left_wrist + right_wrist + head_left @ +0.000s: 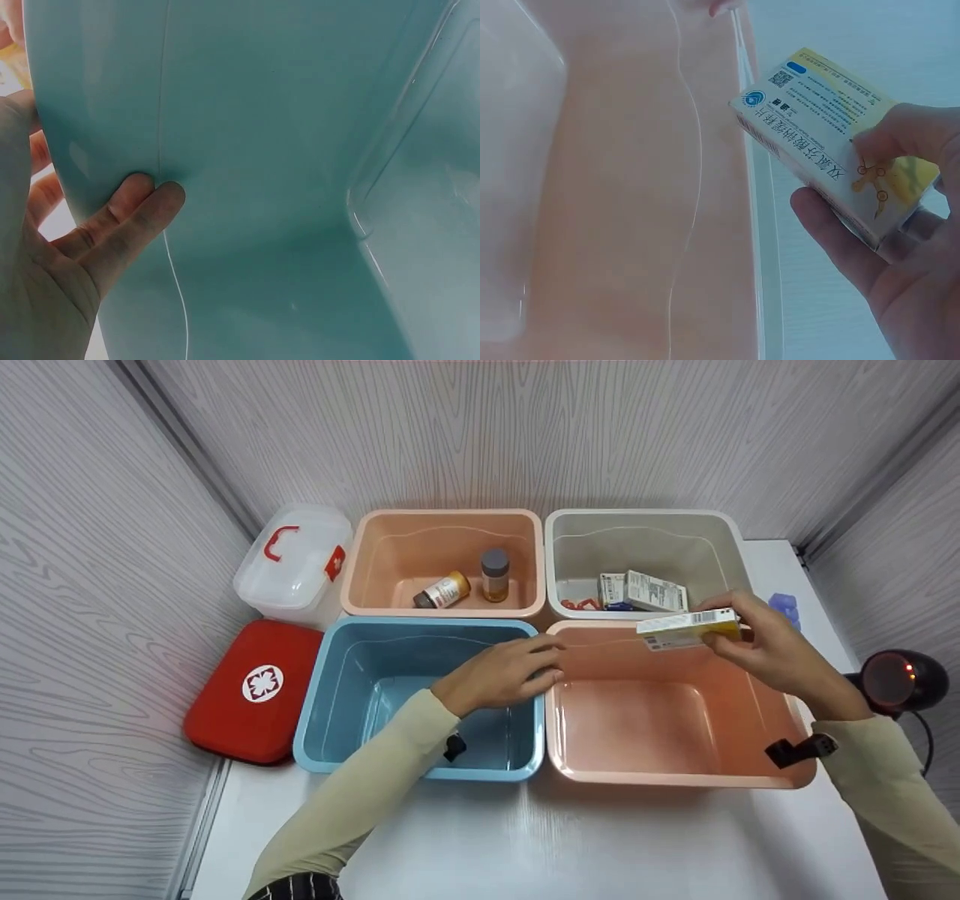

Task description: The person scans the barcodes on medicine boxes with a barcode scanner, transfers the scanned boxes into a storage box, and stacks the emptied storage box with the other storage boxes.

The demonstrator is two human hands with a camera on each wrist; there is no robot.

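My right hand [765, 649] holds a white and yellow medicine box [817, 142] between thumb and fingers, above the far right part of the front pink bin [637, 778]. Chinese print and a QR code show on the box in the right wrist view. My left hand [506, 671] grips the right rim of the blue bin [420, 773]. In the left wrist view, two fingertips [169, 196] touch the bin's inner wall while other fingers lie beyond the rim.
Behind, a pink bin [442, 516] holds two pill bottles [495, 574]. A grey bin [641, 516] contains medicine boxes [655, 591] and small red items. On the left are a clear lidded box [292, 559] and a red first-aid case [255, 690]. A black scanner-like device [900, 682] stands right.
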